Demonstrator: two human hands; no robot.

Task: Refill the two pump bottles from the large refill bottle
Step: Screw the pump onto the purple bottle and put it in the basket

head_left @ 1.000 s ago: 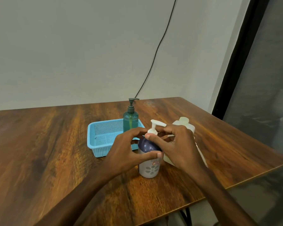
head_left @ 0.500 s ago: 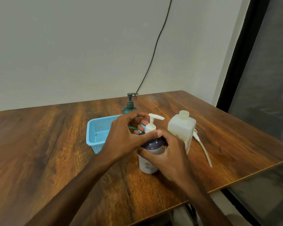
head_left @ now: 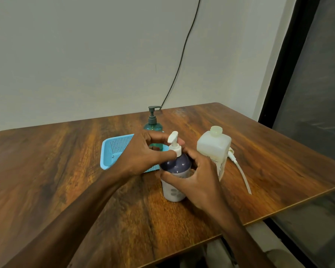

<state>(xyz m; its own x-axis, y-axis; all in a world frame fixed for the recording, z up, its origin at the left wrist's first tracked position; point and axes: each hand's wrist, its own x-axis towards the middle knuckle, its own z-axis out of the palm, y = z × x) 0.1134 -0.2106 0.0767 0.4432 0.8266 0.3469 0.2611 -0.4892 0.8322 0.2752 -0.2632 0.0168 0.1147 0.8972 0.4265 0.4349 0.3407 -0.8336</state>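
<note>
A purple and white pump bottle [head_left: 175, 167] stands upright near the table's middle. My left hand [head_left: 143, 155] pinches its white pump collar [head_left: 176, 149] between thumb and fingers. My right hand [head_left: 198, 180] grips the bottle's body from the right. A teal pump bottle [head_left: 153, 122] stands behind, in the blue basket's far corner, partly hidden by my left hand. The large whitish refill bottle [head_left: 214, 149] stands capped just to the right. Beside it a loose white pump with a long tube [head_left: 240, 171] lies on the table.
The blue mesh basket [head_left: 112, 151] sits left of the bottles on the wooden table [head_left: 66, 171]. The table's right edge [head_left: 298, 204] runs close by the loose tube. A black cable [head_left: 180, 60] hangs down the wall behind.
My right hand has dropped from the pump top to the bottle's body. My left hand has moved onto the pump collar, and the nozzle has turned. The view has tilted.
</note>
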